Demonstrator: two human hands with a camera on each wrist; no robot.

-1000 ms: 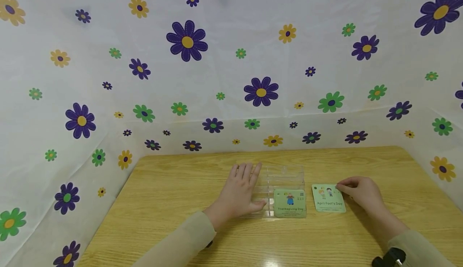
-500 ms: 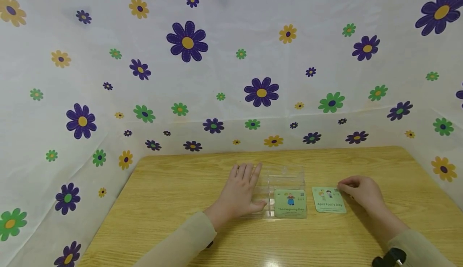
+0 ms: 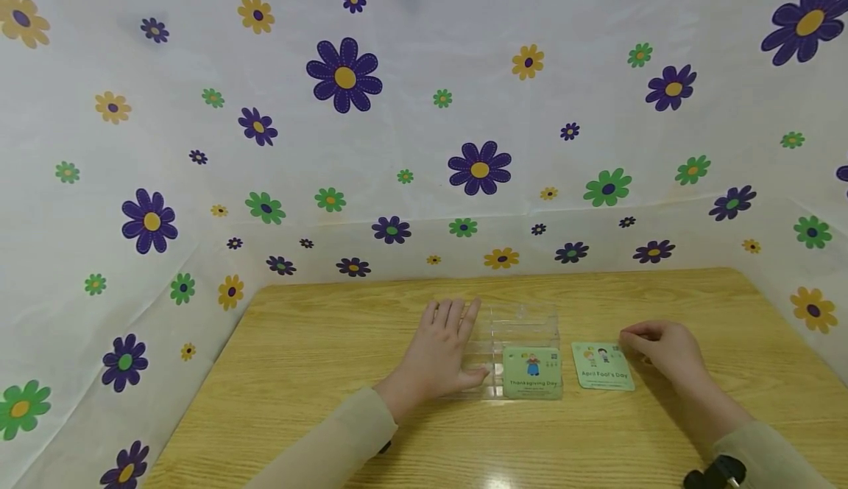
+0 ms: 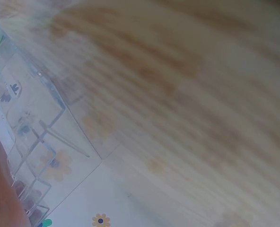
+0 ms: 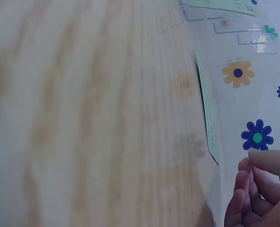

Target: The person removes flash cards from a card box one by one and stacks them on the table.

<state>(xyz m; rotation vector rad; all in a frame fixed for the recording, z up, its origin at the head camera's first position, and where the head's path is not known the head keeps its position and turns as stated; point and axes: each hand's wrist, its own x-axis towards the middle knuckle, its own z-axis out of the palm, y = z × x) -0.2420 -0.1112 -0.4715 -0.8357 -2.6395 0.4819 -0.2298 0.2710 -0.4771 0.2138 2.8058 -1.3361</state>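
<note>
Wooden table [image 3: 318, 371] boxed in by flowered sheeting [image 3: 397, 143] on three sides. My left hand [image 3: 440, 353] lies flat, fingers spread, against the clear plastic organizer [image 3: 520, 327], steadying it. One green card [image 3: 532, 373] sits at its front. My right hand [image 3: 665, 353] is curled at the far corner of the April Fool's card [image 3: 602, 365], probably pinching it, though the contact is hard to see. Card looks thin, light, bendy and lies flat; I'd lift it by a corner. Plenty of bare wood toward the near edge.
</note>
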